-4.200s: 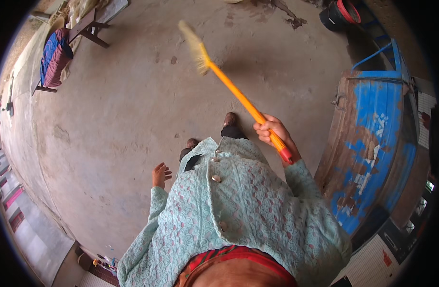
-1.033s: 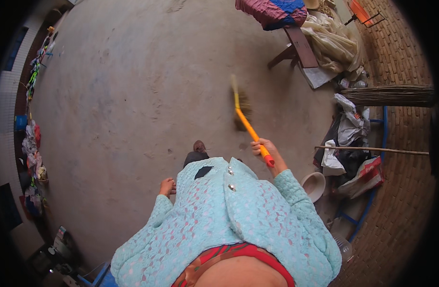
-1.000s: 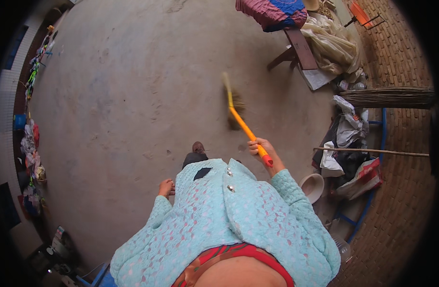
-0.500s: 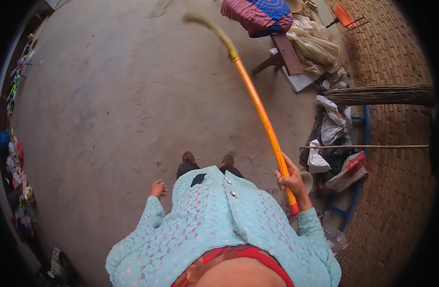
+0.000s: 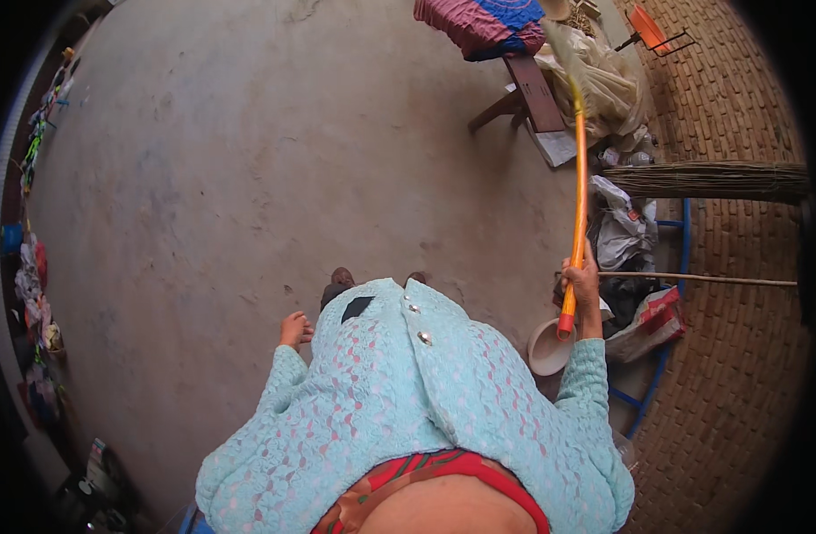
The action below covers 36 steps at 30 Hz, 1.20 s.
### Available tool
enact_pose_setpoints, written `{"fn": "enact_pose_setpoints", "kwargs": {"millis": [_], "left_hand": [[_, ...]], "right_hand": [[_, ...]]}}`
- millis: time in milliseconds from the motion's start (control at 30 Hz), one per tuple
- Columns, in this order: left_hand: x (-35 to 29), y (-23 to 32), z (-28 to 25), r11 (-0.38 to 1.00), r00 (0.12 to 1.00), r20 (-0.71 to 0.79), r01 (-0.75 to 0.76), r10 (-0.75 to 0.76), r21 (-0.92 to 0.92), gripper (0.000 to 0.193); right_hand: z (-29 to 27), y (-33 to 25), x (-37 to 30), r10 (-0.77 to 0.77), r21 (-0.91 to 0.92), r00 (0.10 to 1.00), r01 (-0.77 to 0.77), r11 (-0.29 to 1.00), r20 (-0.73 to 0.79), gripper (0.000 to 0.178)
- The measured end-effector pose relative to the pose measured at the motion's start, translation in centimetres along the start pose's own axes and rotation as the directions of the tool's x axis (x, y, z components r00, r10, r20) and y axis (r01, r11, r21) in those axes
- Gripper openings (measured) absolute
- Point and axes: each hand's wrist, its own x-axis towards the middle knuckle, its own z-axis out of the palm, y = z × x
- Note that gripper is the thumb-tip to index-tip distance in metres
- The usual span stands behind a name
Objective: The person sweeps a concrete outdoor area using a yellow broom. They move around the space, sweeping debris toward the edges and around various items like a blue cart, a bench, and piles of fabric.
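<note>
My right hand (image 5: 581,283) is wrapped round the orange handle of a broom (image 5: 581,200), near its red-tipped lower end. The broom points away from me, and its pale yellowish, blurred head reaches in front of a heap of cream plastic sheeting (image 5: 604,89). Down by my left side hangs my left hand (image 5: 295,330), its fingers loosely bent and slightly apart, with nothing seen in it. Below the handle's red end, a whitish bowl (image 5: 539,358) stands beside my right forearm.
A dark wooden bench (image 5: 534,98) stands ahead right, with a pink and blue cloth bundle (image 5: 488,27) beyond it. Along the brick paving (image 5: 728,356) lie plastic bags (image 5: 623,236), a blue metal frame (image 5: 664,356), a bundle of thin sticks (image 5: 702,181) and a pole (image 5: 719,279). Cloths (image 5: 34,294) line the left edge.
My right hand has swung the broom to the right, its head passing from the far middle to the sheeting. More of the whitish bowl shows. My left hand stays low at my side.
</note>
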Motion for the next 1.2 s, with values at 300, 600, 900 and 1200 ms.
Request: {"fn": "enact_pose_setpoints", "kwargs": {"millis": [300, 600, 900, 1200], "left_hand": [[1.2, 0.0, 1.6, 0.999, 0.999, 0.005, 0.037, -0.037, 0.034, 0.037], [-1.6, 3.3, 0.6, 0.999, 0.998, -0.067, -0.007, 0.004, -0.037, 0.040], [-6.3, -6.3, -2.6, 0.968, 0.960, -0.237, 0.090, -0.148, -0.236, 0.040], [-7.4, -14.2, -1.1, 0.820, 0.944, -0.187, 0.125, -0.271, -0.558, 0.043]], "right_hand": [[2.4, 8.2, -10.5, 0.298, -0.019, 0.914, -0.305, 0.952, 0.273, 0.081], [6.9, 7.9, -7.3, 0.247, -0.114, 0.882, -0.220, 0.969, 0.400, 0.074], [13.6, 8.4, 4.3, 0.548, 0.052, 0.698, -0.637, 0.769, 0.461, 0.022], [29.0, 6.5, 6.1, 0.572, 0.110, 0.259, -0.953, 0.281, 0.778, 0.016]]}}
